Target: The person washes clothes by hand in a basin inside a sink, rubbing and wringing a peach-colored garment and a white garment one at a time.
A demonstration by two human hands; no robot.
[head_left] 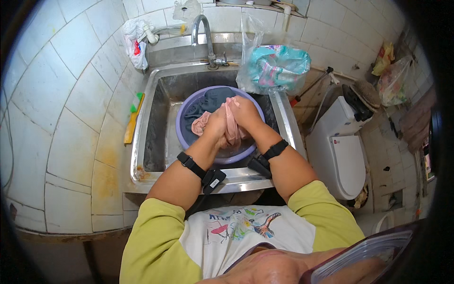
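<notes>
My left fingers [218,122] and right fingers [246,111] grip pink cloth [231,127] over the purple basin [179,124] (open sink [166,135] past its left edge).

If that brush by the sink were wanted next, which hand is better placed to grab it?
Probably the left hand: the brush is left of the sink, and the right hand would have to cross over. Both grip the pink cloth, so the left must let go first.
</notes>
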